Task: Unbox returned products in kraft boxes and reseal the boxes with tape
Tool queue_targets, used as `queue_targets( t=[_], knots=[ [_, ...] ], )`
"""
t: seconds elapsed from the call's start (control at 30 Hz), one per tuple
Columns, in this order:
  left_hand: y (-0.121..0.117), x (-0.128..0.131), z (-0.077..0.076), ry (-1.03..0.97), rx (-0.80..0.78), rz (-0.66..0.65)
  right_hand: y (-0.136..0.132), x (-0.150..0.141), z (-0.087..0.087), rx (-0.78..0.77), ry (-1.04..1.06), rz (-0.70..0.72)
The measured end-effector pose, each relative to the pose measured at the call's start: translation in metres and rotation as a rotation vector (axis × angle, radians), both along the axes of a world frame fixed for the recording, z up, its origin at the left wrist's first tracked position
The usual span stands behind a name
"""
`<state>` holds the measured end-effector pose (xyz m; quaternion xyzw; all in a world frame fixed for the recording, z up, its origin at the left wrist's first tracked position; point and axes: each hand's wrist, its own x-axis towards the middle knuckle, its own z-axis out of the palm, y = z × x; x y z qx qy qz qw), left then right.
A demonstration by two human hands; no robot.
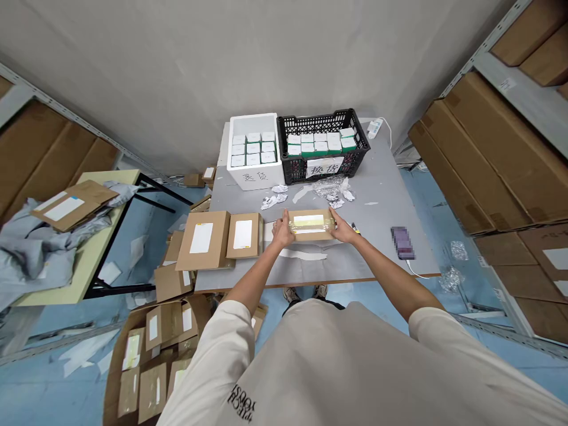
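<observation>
A taped cardboard box [312,231] with a white label on top is held between my two hands over the grey table [381,201]. My left hand [283,229] grips its left end, and my right hand [341,226] is closed on its right end. Close to my left hand, a smaller labelled carton [244,235] stands beside a larger labelled carton [202,240] at the table's left edge. A strip of white paper [304,255] lies just in front of the held box. Something with a yellow part [356,229] shows partly next to my right hand.
At the back stand a white foam box [257,177] and a black crate [358,155], both with small white boxes inside. Crumpled paper [274,202] and bubble wrap [328,186] lie before them. A phone [403,243] is at right. A big carton [113,378] of parcels sits lower left.
</observation>
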<state>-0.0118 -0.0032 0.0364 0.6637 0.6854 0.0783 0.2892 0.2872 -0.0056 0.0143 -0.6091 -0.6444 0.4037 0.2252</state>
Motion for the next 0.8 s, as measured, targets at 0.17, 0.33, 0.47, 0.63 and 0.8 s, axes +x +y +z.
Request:
queue_targets(
  t=[0.17, 0.33, 0.47, 0.63, 0.8],
  knots=[
    [0.0, 0.006, 0.004, -0.07, 0.145, -0.042, -0.003, 0.007, 0.008, 0.085, 0.06, -0.024],
    [-0.011, 0.008, -0.01, -0.17, 0.186, -0.042, -0.018, 0.01, -0.008, 0.023, 0.086, -0.117],
    [-0.029, 0.005, -0.03, -0.158, 0.08, 0.024, -0.033, 0.008, -0.028, -0.01, -0.041, -0.183],
    [-0.038, -0.001, -0.044, -0.067, -0.09, 0.024, -0.042, 0.007, -0.048, -0.108, -0.159, -0.245],
    [-0.028, -0.003, -0.044, -0.107, -0.126, 0.075, -0.038, 0.007, -0.058, -0.143, -0.073, -0.311]
  ],
)
